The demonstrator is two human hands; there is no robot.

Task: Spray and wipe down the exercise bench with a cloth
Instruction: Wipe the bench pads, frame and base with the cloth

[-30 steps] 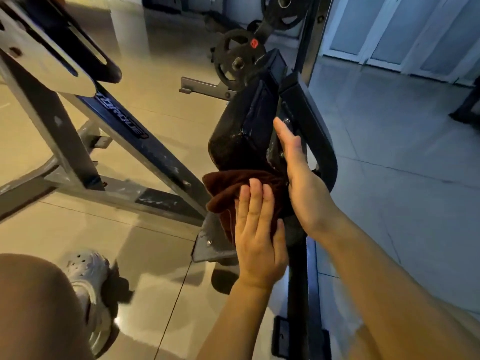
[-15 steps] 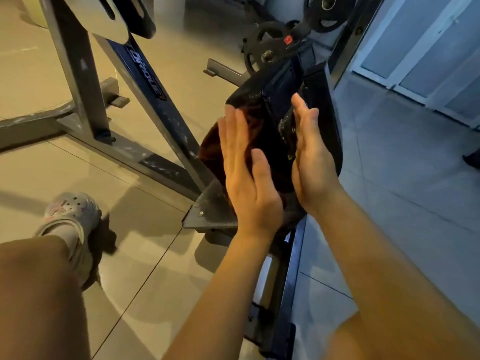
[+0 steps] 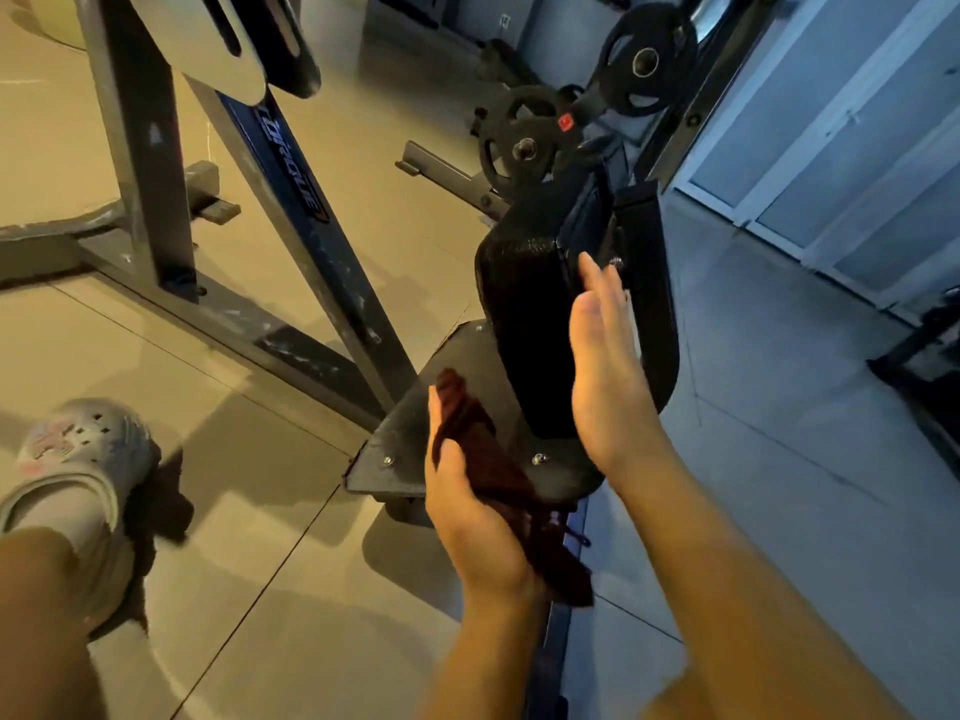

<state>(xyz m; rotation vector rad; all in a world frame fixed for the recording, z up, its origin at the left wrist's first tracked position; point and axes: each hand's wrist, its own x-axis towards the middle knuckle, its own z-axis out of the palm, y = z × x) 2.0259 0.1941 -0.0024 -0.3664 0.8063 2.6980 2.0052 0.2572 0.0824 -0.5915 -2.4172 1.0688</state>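
At frame centre, the left hand pinches a dark red cloth against the metal plate. The right hand, fingers straight, presses the black pad.

cloth partly behind left hand

Dark red cloth hangs below black bench pad (pad upright).

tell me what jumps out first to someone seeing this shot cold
Two bare hands at centre: the left hand holds a dark red cloth low against the machine's metal plate, while the right hand lies flat along the black pad. Weight plates hang behind, and a grey clog sits lower left.
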